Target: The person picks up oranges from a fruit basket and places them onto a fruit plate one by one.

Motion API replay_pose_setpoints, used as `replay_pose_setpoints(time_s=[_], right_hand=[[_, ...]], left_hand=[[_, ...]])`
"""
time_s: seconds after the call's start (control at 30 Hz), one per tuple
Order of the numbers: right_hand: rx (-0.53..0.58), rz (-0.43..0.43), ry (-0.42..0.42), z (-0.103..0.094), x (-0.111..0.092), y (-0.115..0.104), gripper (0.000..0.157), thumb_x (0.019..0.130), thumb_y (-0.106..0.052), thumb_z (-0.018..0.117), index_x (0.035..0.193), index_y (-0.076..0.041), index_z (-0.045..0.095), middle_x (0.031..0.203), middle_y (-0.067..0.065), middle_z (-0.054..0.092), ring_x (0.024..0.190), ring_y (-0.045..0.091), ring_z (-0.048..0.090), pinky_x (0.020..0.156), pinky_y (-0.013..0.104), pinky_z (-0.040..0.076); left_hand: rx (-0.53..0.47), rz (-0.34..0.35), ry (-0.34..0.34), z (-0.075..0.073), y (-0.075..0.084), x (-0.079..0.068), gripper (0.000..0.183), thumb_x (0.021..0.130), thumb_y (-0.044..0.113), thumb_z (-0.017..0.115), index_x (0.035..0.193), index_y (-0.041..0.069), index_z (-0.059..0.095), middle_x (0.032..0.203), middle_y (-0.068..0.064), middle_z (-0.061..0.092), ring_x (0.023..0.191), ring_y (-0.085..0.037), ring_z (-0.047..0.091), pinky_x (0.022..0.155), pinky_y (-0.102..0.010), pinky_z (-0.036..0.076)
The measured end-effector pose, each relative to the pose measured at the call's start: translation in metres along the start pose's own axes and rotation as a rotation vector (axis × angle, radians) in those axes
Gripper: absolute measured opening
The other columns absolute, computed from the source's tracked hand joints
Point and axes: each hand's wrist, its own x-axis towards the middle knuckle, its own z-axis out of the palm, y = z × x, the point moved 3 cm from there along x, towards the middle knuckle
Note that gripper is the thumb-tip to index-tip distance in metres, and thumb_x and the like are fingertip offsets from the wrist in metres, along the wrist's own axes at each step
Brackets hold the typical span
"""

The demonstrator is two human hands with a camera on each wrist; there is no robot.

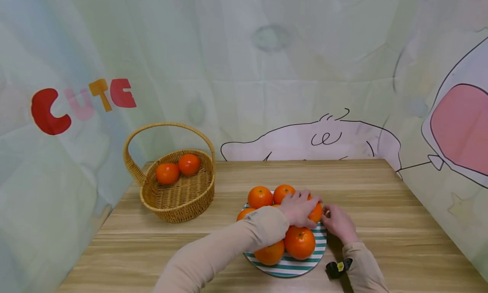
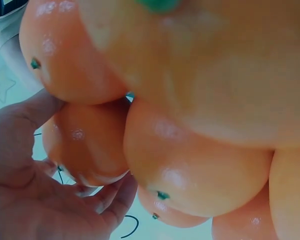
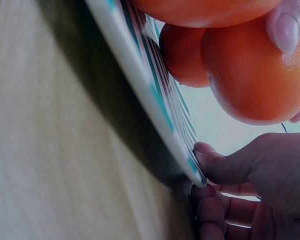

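Several oranges (image 1: 300, 243) sit on a round plate (image 1: 284, 271) with green and white stripes. Reaching across it, my left hand (image 1: 297, 209) grips the orange (image 1: 315, 212) at the plate's right side. In the left wrist view the thumb and fingers curl about this orange (image 2: 85, 142), close against its neighbours. My right hand (image 1: 340, 223) is at the plate's right edge. The right wrist view has its thumb above and its fingers below the plate's rim (image 3: 157, 112), pinching it. A dark shadow lies under that rim.
A wicker basket (image 1: 183, 212) with a tall arched handle stands at the back left of the wooden table (image 1: 385, 199). Two orange-red fruits (image 1: 167, 174) lie inside it. Printed curtains (image 1: 297, 81) rise behind the table and along its sides.
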Motion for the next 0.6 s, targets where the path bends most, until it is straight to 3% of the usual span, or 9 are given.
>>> replay_pose_setpoints(time_s=[0.33,0.6], right_hand=[[0.013,0.014,-0.011,0.0013,0.0007,0.0019,0.012,0.092,-0.012,0.063,0.098,-0.002,0.066,0.077,0.008,0.058,0.068,0.021,0.051,0.059,0.029,0.039],[0.003,0.003,0.007,0.0018,0.0016,0.0020,0.013,0.092,-0.015,0.063,0.093,-0.002,0.066,0.076,0.007,0.059,0.067,0.021,0.051,0.058,0.029,0.038]], left_hand=[[-0.009,-0.033,-0.005,0.0049,0.0017,0.0018,0.066,0.089,0.049,0.072,0.147,0.042,0.040,0.146,0.005,0.043,0.130,-0.017,0.044,0.115,-0.037,0.037],[0.000,-0.027,-0.005,0.0060,0.0022,0.0016,0.057,0.096,0.047,0.063,0.148,0.040,0.042,0.149,0.005,0.043,0.133,-0.018,0.045,0.117,-0.039,0.036]])
